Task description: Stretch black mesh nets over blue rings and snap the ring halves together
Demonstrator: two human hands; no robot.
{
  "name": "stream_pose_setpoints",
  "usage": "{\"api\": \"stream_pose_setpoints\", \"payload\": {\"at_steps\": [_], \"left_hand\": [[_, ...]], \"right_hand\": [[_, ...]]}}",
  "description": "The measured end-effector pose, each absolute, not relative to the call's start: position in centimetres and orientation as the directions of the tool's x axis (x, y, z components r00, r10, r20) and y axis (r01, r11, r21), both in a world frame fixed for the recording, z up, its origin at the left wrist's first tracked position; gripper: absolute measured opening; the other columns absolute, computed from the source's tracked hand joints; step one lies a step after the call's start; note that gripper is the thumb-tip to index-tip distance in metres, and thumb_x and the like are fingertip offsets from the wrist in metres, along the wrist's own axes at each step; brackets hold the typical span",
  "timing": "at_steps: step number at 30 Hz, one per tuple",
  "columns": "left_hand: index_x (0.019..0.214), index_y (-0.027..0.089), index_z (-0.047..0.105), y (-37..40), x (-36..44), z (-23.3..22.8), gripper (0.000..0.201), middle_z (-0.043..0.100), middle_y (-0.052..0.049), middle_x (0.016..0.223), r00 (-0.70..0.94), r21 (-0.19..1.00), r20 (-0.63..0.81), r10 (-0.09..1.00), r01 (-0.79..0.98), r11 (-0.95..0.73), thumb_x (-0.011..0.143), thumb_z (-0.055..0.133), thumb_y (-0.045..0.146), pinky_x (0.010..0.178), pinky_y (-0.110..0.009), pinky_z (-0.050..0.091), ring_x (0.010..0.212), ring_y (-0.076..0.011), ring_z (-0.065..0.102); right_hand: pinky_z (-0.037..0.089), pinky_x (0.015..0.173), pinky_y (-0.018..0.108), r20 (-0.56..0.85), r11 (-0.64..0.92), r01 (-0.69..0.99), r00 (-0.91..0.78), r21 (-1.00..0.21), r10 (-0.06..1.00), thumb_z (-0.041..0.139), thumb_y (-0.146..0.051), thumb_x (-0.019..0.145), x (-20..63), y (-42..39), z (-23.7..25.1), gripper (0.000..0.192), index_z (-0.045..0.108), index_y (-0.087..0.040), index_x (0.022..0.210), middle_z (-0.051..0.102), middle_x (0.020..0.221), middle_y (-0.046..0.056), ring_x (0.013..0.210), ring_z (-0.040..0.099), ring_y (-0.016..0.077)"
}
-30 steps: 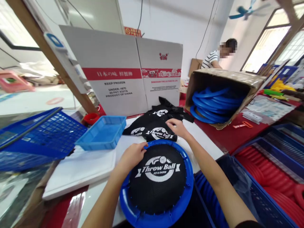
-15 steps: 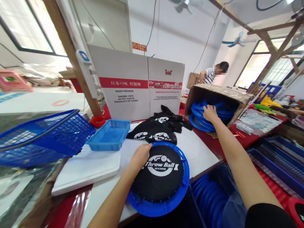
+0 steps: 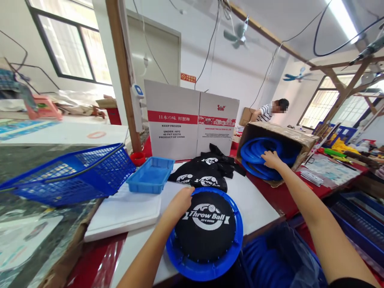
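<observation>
A round blue plastic frame [image 3: 237, 224] with black "Throw Ball" mesh [image 3: 207, 240] across its middle lies at the near edge of the white work surface. My left hand [image 3: 183, 200] grips its upper left rim, fingertips partly hidden. To the right, my right hand [image 3: 271, 159] reaches into the mouth of a cardboard box. Its fingers are curled on one of the blue plastic rings [image 3: 255, 150] piled inside; the fingertips are partly hidden. Black printed mesh pieces [image 3: 198, 172] lie in a heap just beyond the frame.
The cardboard box [image 3: 300, 138] lies on its side at the right. A shallow blue tray [image 3: 150, 188] and a blue basket [image 3: 99, 180] sit at the left. Behind stands a white carton panel [image 3: 174, 148]. More blue rings [image 3: 267, 260] fill a crate below. Another person [image 3: 265, 113] is at the back.
My head view has tilted up. In the box, the rings have shifted and my right hand's fingers have curled in among them. The left hand stays on the frame's rim.
</observation>
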State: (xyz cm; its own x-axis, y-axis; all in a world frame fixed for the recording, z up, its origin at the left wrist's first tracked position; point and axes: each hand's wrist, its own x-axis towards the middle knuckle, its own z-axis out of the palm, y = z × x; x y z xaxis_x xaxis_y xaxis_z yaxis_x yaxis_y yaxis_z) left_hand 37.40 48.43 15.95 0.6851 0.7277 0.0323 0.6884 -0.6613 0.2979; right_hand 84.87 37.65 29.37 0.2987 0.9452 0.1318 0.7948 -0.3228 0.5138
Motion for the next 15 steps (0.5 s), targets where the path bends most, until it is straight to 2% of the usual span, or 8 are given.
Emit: {"api": "stream_pose_setpoints", "payload": {"at_steps": [5, 10, 12, 15], "left_hand": [[0.128, 0.011, 0.071, 48.1, 37.8, 15.8, 0.050, 0.076, -0.020, 0.127, 0.705, 0.265, 0.017, 0.709, 0.681, -0.683, 0.094, 0.039, -0.007, 0.102, -0.037, 0.054, 0.120, -0.0299, 0.074], [0.129, 0.009, 0.071, 46.8, 38.3, 15.9, 0.054, 0.076, -0.024, 0.123, 0.711, 0.219, 0.000, 0.703, 0.686, -0.694, 0.092, 0.036, -0.008, 0.101, -0.044, 0.055, 0.117, -0.0348, 0.075], [0.129, 0.008, 0.071, 46.3, 38.5, 16.0, 0.054, 0.076, -0.026, 0.121, 0.701, 0.214, 0.002, 0.713, 0.696, -0.685, 0.092, 0.035, -0.008, 0.101, -0.047, 0.056, 0.116, -0.0367, 0.076], [0.131, 0.011, 0.071, 46.4, 38.5, 16.2, 0.053, 0.076, -0.025, 0.122, 0.692, 0.250, 0.001, 0.722, 0.699, -0.670, 0.092, 0.039, -0.006, 0.101, -0.046, 0.056, 0.117, -0.0361, 0.076]], "right_hand": [[0.036, 0.106, 0.051, 0.101, -0.200, 0.829, 0.173, 0.522, 0.980, 0.063, -0.010, 0.089, 83.3, 35.3, 28.1, 0.042, 0.071, -0.013, 0.130, 0.066, 0.134, 0.023, 0.124, 0.055, 0.0353], [0.035, 0.114, 0.051, 0.067, -0.026, 0.872, -0.008, 0.489, 0.998, 0.065, -0.014, 0.094, 79.5, 33.0, 26.0, 0.042, 0.067, -0.014, 0.136, 0.066, 0.136, 0.021, 0.128, 0.057, 0.0338], [0.036, 0.116, 0.048, 0.040, 0.066, 0.890, -0.094, 0.451, 0.995, 0.066, -0.015, 0.095, 77.7, 32.1, 25.2, 0.042, 0.065, -0.016, 0.137, 0.066, 0.136, 0.018, 0.128, 0.058, 0.0314], [0.045, 0.112, 0.047, 0.054, 0.222, 0.923, -0.251, 0.313, 0.966, 0.066, -0.014, 0.094, 75.0, 30.8, 23.9, 0.039, 0.064, -0.016, 0.134, 0.065, 0.134, 0.017, 0.124, 0.060, 0.0316]]}}
